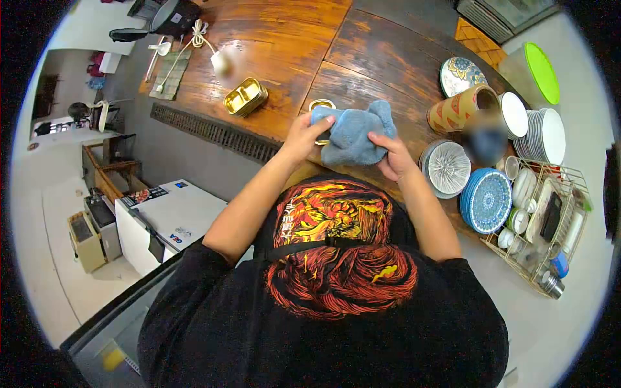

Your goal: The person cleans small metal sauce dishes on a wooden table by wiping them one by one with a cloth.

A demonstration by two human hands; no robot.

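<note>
1. Black T-shirt (330, 284), just below the hands, bears a red, orange and yellow print.
2. Left hand (301, 137) grips a cloth (354, 141) by its left edge, thumb on top; the right hand (393, 154) pinches its right side.
3. Between both hands, the cloth is blue-grey, soft and fuzzy, bunched into thick folds, one corner poking up beyond the right hand.
4. Beside the left hand, a gold-rimmed object (321, 103) is partly hidden by fingers and cloth.
5. Left of the left hand, an open gold tin (246, 98) sits on the wooden counter (291, 61).
6. Right of the right hand stand ribbed bowls (446, 169), then blue patterned plates (488, 200).
</note>
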